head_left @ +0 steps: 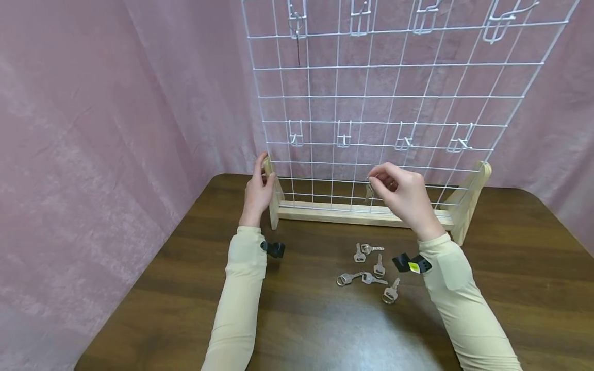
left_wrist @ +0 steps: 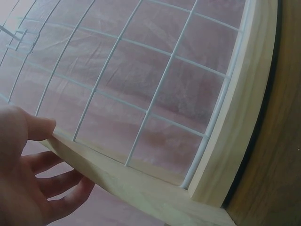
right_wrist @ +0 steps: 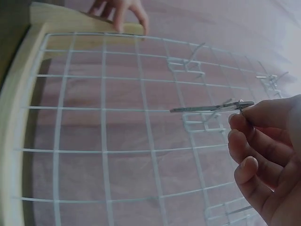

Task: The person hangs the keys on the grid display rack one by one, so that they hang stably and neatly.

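My right hand (head_left: 402,193) pinches a key (head_left: 369,192) by its small ring between thumb and forefinger. In the right wrist view the key (right_wrist: 207,108) points away from the fingertips, before the white wire grid. The right hand's other fingers are loosely bent. My left hand (head_left: 259,196) grips the upper end of the grid stand's left wooden side piece (head_left: 274,206), thumb on one face and fingers on the other. The left wrist view shows this side piece (left_wrist: 108,176) between thumb and fingers. Several keys (head_left: 367,278), some with rings, lie scattered on the table.
The white wire grid (head_left: 366,96) stands upright in a wooden base (head_left: 334,213). Two rows of white hooks (head_left: 344,140) hang on it. A ring with a thin key (head_left: 298,49) hangs from the upper left hook. Pink cloth (head_left: 116,129) surrounds the brown table (head_left: 301,314).
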`<state>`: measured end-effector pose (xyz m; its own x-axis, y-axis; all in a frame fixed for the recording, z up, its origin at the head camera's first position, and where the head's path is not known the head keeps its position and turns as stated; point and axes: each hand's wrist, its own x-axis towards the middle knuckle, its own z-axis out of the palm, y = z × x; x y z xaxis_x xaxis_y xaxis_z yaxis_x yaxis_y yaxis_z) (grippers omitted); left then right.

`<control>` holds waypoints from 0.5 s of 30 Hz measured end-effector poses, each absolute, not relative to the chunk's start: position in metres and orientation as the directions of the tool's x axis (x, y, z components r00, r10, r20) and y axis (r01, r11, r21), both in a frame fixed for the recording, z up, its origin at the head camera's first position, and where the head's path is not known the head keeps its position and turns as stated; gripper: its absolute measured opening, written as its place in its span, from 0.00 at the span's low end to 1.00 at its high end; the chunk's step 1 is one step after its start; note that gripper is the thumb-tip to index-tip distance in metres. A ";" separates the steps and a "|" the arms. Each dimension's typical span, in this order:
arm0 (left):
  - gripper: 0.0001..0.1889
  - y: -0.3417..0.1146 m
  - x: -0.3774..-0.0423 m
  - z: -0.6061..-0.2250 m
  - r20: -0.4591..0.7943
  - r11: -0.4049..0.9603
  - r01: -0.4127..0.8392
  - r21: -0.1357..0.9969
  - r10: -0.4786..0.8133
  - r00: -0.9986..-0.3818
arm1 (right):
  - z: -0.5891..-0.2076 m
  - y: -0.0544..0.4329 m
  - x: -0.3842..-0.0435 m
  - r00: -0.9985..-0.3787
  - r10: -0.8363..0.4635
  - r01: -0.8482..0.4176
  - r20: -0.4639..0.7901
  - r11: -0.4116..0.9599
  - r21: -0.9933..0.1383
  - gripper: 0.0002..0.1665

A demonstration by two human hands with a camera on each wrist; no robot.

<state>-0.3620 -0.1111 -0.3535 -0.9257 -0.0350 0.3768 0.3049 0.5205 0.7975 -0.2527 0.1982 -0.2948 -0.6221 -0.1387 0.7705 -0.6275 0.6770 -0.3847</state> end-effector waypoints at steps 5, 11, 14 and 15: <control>0.29 -0.111 -0.362 -0.351 0.373 0.516 0.300 0.802 -0.041 -0.927 | -0.274 0.197 -0.255 -0.611 -0.111 -0.634 0.784 0.661 -0.401 0.03; 0.28 -0.110 -0.362 -0.352 0.360 0.515 0.289 0.807 -0.041 -0.932 | -0.256 0.198 -0.256 -0.611 -0.093 -0.626 0.786 0.665 -0.407 0.04; 0.29 -0.110 -0.360 -0.351 0.359 0.524 0.284 0.803 -0.045 -0.932 | -0.249 0.198 -0.256 -0.607 -0.097 -0.620 0.789 0.679 -0.393 0.04; 0.29 -0.110 -0.359 -0.351 0.358 0.527 0.282 0.802 -0.046 -0.933 | -0.247 0.199 -0.256 -0.608 -0.098 -0.617 0.788 0.683 -0.391 0.05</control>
